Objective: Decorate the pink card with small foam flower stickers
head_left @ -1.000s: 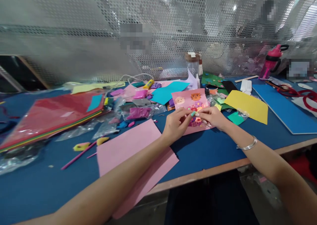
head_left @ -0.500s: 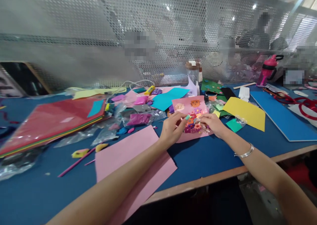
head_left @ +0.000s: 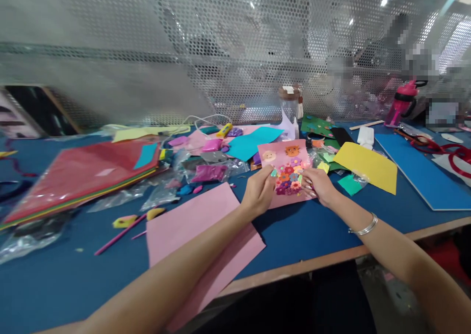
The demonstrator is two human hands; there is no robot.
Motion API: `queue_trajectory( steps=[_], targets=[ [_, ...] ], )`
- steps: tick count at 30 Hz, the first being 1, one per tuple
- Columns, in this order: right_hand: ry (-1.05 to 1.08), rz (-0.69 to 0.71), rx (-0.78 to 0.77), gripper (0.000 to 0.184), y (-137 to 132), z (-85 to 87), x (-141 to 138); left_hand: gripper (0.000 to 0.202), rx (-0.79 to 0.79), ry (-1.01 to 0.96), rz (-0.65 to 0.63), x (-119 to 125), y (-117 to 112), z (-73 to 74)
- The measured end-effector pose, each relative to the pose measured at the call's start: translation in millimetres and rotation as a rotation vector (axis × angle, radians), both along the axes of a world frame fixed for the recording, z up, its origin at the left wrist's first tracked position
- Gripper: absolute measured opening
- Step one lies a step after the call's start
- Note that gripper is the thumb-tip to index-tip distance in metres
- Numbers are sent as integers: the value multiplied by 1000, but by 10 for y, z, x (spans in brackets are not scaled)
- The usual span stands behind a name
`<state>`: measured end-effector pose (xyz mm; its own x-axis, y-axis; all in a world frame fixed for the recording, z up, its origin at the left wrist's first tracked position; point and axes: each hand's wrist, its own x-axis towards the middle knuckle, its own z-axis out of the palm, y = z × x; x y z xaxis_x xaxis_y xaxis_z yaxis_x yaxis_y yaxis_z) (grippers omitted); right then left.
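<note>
A pink decorated sheet [head_left: 283,150] is before me, tilted up towards me over the table. It bears an orange cat face [head_left: 293,150], a pale animal face [head_left: 269,155] and a cluster of small colourful flowers [head_left: 290,178]. My left hand [head_left: 258,191] is closed at its left edge, thumb on top. At the right edge, my right hand [head_left: 319,185] pinches the sheet, a silver bangle on that wrist. Under my left forearm lies a plain pink sheet [head_left: 198,221]. The fingers behind the decorated sheet are hidden.
A stack of coloured sheets [head_left: 91,177] lies left, with a purple stick [head_left: 119,235] nearby. Clay packets [head_left: 209,172] spread across the middle. A yellow sheet [head_left: 368,167], a blue board [head_left: 423,172] and a pink bottle [head_left: 403,102] are right. A perforated metal partition [head_left: 221,44] stands behind.
My hands have moved from over the flowers out to the sheet's two sides, so the flowers now show more fully. The view has shifted slightly.
</note>
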<state>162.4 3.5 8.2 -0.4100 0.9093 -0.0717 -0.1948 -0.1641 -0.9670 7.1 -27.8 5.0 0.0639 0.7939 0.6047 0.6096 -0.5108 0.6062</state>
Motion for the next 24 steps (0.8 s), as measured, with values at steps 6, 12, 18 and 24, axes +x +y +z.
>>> queue_trajectory(
  steps=[6, 12, 18, 24],
  targets=[
    [-327, 129, 296, 35, -87, 6, 152, 35, 216, 330, -9, -100, 62, 12],
    [-617, 73, 721, 37, -269, -48, 680, 14, 501, 624, 29, -313, 168, -36],
    [-647, 283, 667, 42, -390, -92, 907, 19, 335, 463, 117, -376, 265, -107],
    [-611, 252, 581, 42, -465, -91, 886, 13, 403, 480, 47, -309, 167, -81]
  ],
)
